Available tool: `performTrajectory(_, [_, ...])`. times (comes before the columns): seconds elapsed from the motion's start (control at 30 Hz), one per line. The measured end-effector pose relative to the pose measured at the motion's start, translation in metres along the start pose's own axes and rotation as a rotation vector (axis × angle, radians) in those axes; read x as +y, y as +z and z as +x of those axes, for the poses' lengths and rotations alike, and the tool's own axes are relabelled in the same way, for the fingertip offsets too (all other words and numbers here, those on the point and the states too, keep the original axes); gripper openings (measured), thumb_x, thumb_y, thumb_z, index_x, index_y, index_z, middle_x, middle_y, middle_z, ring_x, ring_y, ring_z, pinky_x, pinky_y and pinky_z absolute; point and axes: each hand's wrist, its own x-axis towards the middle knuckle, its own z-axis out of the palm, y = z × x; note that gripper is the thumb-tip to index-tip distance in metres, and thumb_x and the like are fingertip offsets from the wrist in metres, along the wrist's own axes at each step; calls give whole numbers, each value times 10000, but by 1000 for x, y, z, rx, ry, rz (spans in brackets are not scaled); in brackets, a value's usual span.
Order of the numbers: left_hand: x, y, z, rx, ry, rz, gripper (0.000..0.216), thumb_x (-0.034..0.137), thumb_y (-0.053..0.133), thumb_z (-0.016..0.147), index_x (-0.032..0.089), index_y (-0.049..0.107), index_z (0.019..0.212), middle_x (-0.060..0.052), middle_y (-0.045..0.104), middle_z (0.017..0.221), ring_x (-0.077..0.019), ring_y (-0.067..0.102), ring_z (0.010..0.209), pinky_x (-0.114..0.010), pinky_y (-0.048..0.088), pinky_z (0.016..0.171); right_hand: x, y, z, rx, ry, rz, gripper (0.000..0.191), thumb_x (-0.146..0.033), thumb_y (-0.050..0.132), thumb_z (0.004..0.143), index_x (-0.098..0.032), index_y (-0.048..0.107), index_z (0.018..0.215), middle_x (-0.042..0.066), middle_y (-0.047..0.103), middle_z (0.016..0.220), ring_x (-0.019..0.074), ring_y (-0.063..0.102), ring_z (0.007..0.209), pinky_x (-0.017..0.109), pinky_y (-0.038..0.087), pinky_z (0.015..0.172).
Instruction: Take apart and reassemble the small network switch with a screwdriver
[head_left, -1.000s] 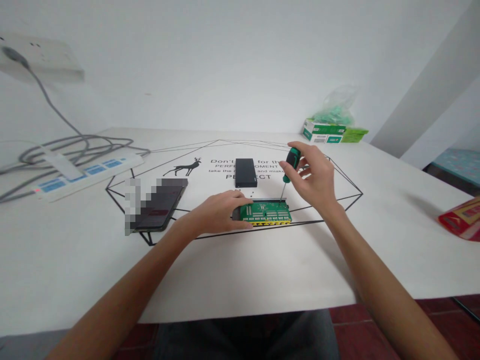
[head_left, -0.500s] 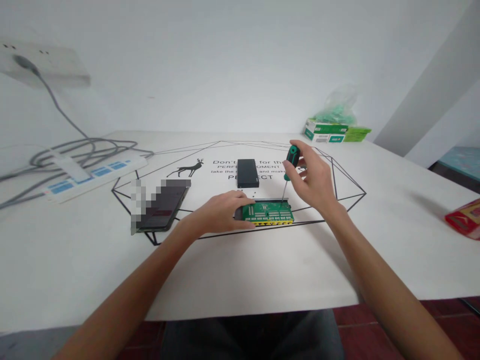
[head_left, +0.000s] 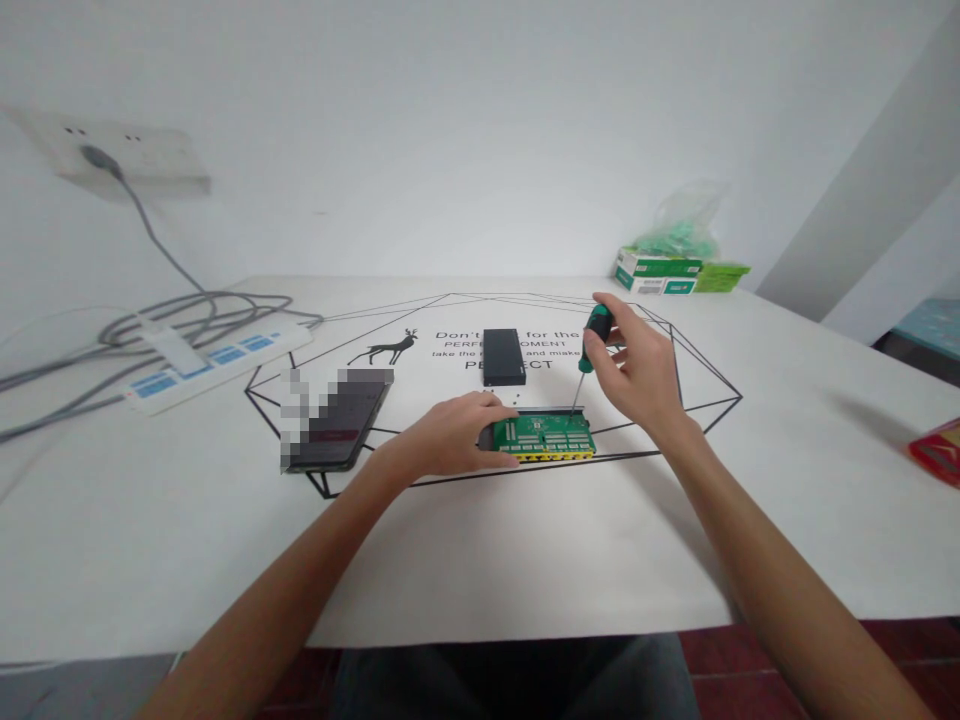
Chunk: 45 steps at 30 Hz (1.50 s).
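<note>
On the white, black-printed tabletop (head_left: 525,560), a green rectangular circuit board with a yellow front edge (head_left: 544,435) is gripped at its left end by the left hand (head_left: 456,434); a green-and-black-handled metal screwdriver (head_left: 599,320) is held, slanting down to the board, by the right hand (head_left: 643,372).

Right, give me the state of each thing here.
Board: flat, green face exposed
Screwdriver: tilted, tip at board
Left hand: holding board's left end
Right hand: gripping screwdriver
Black box: lying flat
Phone: screen up
Strip: adapter plugged in
Wall plug: inserted
</note>
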Motion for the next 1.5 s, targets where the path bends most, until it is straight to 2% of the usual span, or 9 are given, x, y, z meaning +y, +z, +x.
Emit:
performTrajectory(0.1, [-1,1,0,14,8,6,599,591,590,856,217,564,1323,-119,606,1301,-274,583,1126,-353,461,886,1,-1,1,8,9,0,472,-325,545,891,-186,530,1341,82,716,1008,149,642,610,282,521,515])
performTrajectory(0.2, [-1,1,0,13,6,9,609,588,602,851,212,564,1329,-124,598,1319,-279,578,1139,-358,458,897,-1,-2,2,1,-10,-7,451,-387,598,877,-198,564,1284,83,709,1049,131,622,578,279,524,525])
performTrajectory(0.4, [-1,1,0,-7,-11,5,618,590,596,854,201,560,1333,-118,592,1314,-275,575,1138,-353,454,906,4,-3,2,-19,23,4,405,-360,467,942,-152,588,1269,78,727,937,166,680,681,271,523,537])
performTrajectory(0.5, [-1,1,1,-5,-12,3,615,584,595,860,196,558,1336,-118,588,1314,-273,571,1140,-357,450,917,7,-3,2,-1,18,13,407,-341,447,938,-151,598,1264,71,725,912,161,674,661,268,519,530])
performTrajectory(0.7, [3,-1,0,-19,-14,-3,605,560,610,861,187,558,1334,-120,593,1313,-275,567,1150,-356,453,911,0,-3,2,-21,-3,-2,404,-360,521,916,-177,596,1268,68,715,960,126,624,585,259,507,512])
performTrajectory(0.9, [3,-1,0,-14,-16,8,594,559,601,863,188,562,1326,-121,592,1314,-277,572,1144,-352,458,891,-1,-1,-1,-12,3,20,423,-334,459,939,-180,562,1319,94,708,1021,173,670,733,257,496,492])
performTrajectory(1.07, [3,-1,0,-19,-10,6,584,555,604,862,192,565,1318,-116,600,1297,-268,579,1122,-348,456,880,-2,-1,1,10,-11,-16,408,-355,536,908,-175,593,1269,92,690,1014,143,628,645,263,509,499])
performTrajectory(1.3, [3,-1,0,-13,-17,18,591,564,595,864,197,560,1326,-118,598,1306,-268,579,1121,-349,454,881,-1,1,-1,-17,-28,0,456,-343,531,900,-198,542,1332,100,661,1047,176,640,739,270,503,480])
performTrajectory(1.5, [4,-2,0,-23,-23,17,602,565,592,866,196,552,1339,-120,593,1319,-273,570,1142,-353,456,889,2,1,-1,-25,-39,-15,456,-340,576,888,-163,556,1308,108,656,1066,152,611,672,293,529,533])
